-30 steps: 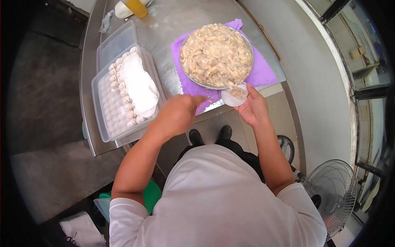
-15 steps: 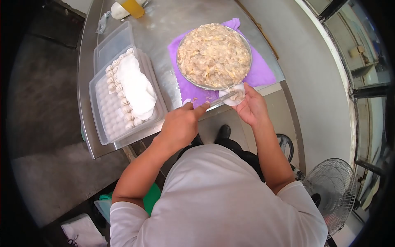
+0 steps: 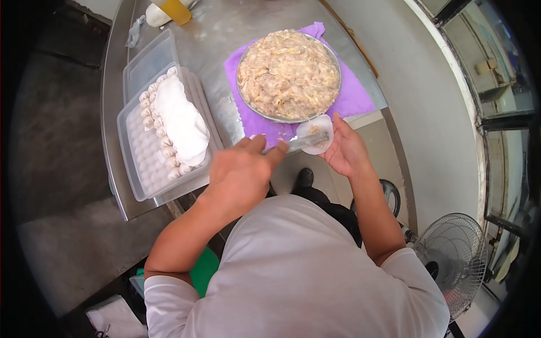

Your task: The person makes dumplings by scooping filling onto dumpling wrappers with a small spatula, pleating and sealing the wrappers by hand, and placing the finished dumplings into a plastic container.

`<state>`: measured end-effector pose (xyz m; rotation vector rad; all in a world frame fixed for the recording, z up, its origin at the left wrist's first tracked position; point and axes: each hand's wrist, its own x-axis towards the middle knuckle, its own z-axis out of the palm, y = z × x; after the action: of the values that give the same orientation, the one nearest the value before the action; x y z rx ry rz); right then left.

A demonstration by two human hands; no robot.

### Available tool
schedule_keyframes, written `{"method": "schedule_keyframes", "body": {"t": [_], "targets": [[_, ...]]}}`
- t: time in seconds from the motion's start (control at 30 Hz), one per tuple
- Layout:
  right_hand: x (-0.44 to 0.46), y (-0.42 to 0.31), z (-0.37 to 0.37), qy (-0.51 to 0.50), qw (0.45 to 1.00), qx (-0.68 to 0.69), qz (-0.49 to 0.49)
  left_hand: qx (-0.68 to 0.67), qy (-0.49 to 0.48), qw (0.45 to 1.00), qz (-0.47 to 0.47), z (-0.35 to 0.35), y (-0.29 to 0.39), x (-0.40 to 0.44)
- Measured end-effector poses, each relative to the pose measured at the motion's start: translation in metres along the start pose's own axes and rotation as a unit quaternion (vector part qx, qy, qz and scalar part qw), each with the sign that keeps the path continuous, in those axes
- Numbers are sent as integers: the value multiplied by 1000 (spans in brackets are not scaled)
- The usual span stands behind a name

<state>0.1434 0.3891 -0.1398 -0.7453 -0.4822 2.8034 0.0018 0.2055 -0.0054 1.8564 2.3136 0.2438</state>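
Note:
My left hand [image 3: 241, 172], blurred by motion, is closed around a flat metal filling spatula [image 3: 297, 143]. The blade's tip rests on a round white dumpling wrapper [image 3: 322, 123], with a little filling smeared at its middle. That wrapper lies on the fingers of my right hand [image 3: 346, 147], its thumb along the near edge. Just beyond both hands stands a wide metal bowl heaped with pale minced filling [image 3: 288, 76], set on a purple cloth [image 3: 358, 96].
On the left of the steel table [image 3: 217, 34], a clear plastic tray [image 3: 127, 163] holds pleated dumplings [image 3: 163, 135] partly under a white cloth [image 3: 183, 121]. A container of yellow liquid [image 3: 179, 11] stands at the back. A fan [image 3: 453, 265] is at the lower right.
The spatula has swept over the wrapper, and less filling shows on it now. My right hand has tilted the wrapper so more of its face shows. My left hand has shifted slightly left.

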Motion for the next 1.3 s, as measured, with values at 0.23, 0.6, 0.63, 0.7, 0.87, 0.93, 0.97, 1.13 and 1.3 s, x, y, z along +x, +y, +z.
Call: {"method": "schedule_keyframes", "body": {"t": [0.23, 0.6, 0.63, 0.7, 0.87, 0.93, 0.97, 1.13, 1.3], "targets": [[-4, -2, 5, 33, 999, -18, -10, -81, -11, 993, -82, -12, -9, -3], [-1, -6, 7, -35, 999, 31, -6, -139, 21, 986, -93, -7, -14, -27], [0, -6, 8, -38, 999, 30, -6, -129, 18, 987, -90, -8, -14, -26], [-1, -5, 7, -35, 999, 23, -3, -121, 13, 989, -85, -13, -12, -24], [-3, -5, 19, -28, 1000, -5, -1, -66, 13, 995, -74, -11, -11, -21], [-3, -7, 20, -20, 1000, -16, -7, -47, 25, 996, -76, -21, -3, -21], [-4, -7, 18, -25, 1000, -9, -9, -31, 33, 996, -83, -24, 1, -22], [-8, -6, 27, -1, 1000, 8, -9, 16, 29, 999, -12, -17, 5, -24], [-11, -1, 24, -25, 998, -49, -15, 30, 33, 999, -19, -20, 13, -18]]}}
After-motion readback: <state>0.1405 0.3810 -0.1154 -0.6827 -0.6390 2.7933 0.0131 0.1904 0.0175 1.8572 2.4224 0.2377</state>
